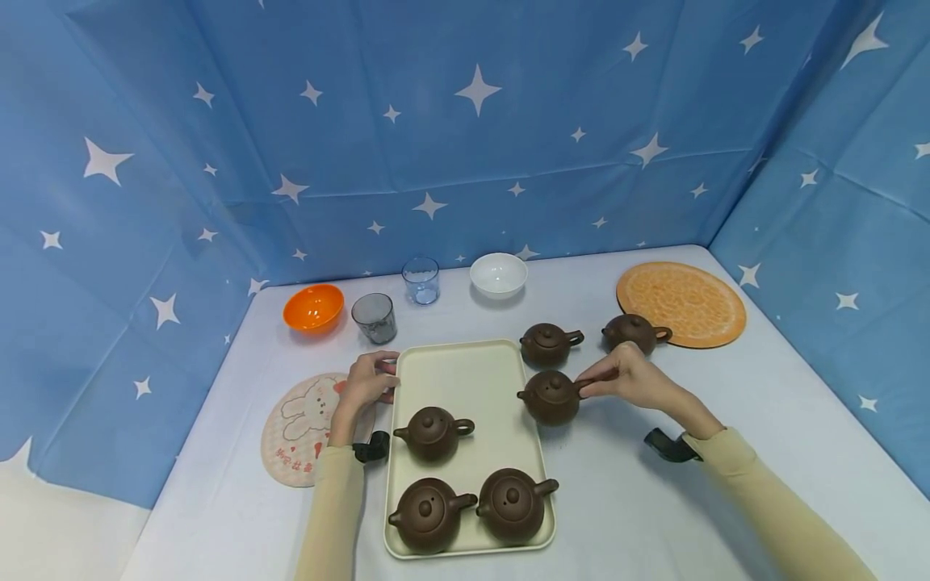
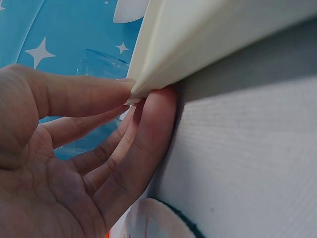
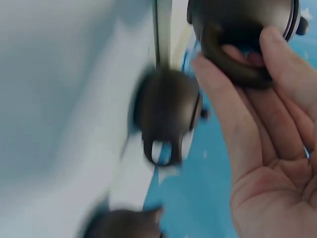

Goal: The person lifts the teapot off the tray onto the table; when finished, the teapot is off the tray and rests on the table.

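Observation:
My left hand (image 1: 366, 381) pinches the left rim of a cream tray (image 1: 465, 367) between thumb and fingers; the left wrist view shows the tray edge (image 2: 193, 44) in that grip. With my right hand (image 1: 638, 379) I hold a brown teapot (image 1: 552, 395) by its handle, near the tray's right edge. In the right wrist view the held teapot (image 3: 237, 20) appears raised off the table. On the tray sit three more brown teapots: one mid-left (image 1: 432, 433), one front left (image 1: 427, 516), one front right (image 1: 512, 505).
Beyond the held teapot stand two teapots, one by the tray's corner (image 1: 545, 345) and one (image 1: 629, 331) beside an orange round mat (image 1: 683, 303). An orange bowl (image 1: 314, 310), grey glass (image 1: 374, 319), blue glass (image 1: 421, 281) and white bowl (image 1: 498, 276) line the back. A bunny mat (image 1: 291, 440) lies left.

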`<state>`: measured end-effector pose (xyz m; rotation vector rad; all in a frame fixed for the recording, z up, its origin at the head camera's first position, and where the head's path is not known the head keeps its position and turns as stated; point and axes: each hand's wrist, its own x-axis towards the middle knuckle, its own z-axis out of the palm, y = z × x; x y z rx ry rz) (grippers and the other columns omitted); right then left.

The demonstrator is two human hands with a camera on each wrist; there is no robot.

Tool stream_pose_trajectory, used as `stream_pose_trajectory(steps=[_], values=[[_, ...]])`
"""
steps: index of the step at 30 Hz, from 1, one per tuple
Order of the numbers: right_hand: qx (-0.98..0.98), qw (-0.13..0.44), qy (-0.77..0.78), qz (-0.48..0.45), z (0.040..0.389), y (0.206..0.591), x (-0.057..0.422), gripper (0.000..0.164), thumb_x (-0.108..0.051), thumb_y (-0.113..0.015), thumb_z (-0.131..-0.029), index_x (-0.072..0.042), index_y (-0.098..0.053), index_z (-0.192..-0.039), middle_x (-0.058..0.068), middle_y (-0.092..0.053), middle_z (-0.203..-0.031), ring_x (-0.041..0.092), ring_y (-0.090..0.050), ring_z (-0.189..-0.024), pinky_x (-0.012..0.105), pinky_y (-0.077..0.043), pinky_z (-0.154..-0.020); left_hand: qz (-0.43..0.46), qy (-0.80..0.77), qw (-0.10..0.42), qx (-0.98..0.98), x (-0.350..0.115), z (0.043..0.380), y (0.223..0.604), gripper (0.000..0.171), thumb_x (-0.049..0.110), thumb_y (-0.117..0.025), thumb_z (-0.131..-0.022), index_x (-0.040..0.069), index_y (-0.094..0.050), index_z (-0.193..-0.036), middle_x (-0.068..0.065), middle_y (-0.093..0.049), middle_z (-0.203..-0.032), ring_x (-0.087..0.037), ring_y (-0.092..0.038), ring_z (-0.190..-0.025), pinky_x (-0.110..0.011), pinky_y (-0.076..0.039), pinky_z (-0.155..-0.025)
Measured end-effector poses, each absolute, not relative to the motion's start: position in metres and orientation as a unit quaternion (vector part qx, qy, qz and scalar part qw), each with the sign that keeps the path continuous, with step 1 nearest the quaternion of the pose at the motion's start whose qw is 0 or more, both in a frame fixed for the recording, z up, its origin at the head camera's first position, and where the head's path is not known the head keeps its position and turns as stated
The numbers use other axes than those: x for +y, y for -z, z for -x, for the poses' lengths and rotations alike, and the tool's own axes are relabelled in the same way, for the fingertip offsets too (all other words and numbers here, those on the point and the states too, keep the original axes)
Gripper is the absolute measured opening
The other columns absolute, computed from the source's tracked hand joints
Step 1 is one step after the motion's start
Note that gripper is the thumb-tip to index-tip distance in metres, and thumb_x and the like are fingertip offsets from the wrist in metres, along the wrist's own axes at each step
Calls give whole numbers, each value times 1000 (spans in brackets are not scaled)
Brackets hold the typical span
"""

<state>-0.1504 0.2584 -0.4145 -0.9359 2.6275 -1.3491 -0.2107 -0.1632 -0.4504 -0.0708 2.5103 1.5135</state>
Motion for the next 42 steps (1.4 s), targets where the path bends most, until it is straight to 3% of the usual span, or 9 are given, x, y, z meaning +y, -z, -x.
stream_pose_trajectory(steps=[11,19,26,33,42], values=[[865,2,429,261,150,411,337,15,2,-76,-74,0,-77,-89,4,-74,-81,-1,-53,-58,19,-41,-46,24,-515,106,850,-164,212,454,52,-10,-63,-77,-1,-58,-128,-20,-60,-100,-15,-60,-54,-33,-59,-49],[852,9,446,273,149,415,378,19,11,-71,-76,3,-76,-92,-1,-74,-83,4,-67,-74,17,-51,-55,29,-508,103,855,-164,213,453,52,-8,-64,-77,1,-59,-128,-19,-60,-101,-15,-59,-54,-32,-59,-50],[858,7,450,249,149,422,400,19,12,-70,-75,3,-76,-91,-5,-74,-81,2,-53,-57,22,-38,-43,25,-523,105,846,-164,211,451,52,-10,-62,-77,-1,-58,-128,-20,-60,-100,-15,-60,-54,-33,-59,-50],[869,25,438,228,148,428,410,15,10,-71,-76,5,-75,-90,-4,-74,-82,3,-66,-72,15,-49,-55,23,-542,111,833,-164,211,450,52,-12,-61,-76,-3,-58,-127,-21,-60,-99,-14,-60,-53,-34,-60,-50],[858,34,446,253,150,437,414,17,12,-70,-75,5,-75,-90,-2,-74,-84,3,-68,-78,13,-51,-60,28,-543,114,831,-164,211,451,52,-12,-61,-77,-3,-57,-128,-22,-60,-102,-15,-60,-54,-34,-60,-51]])
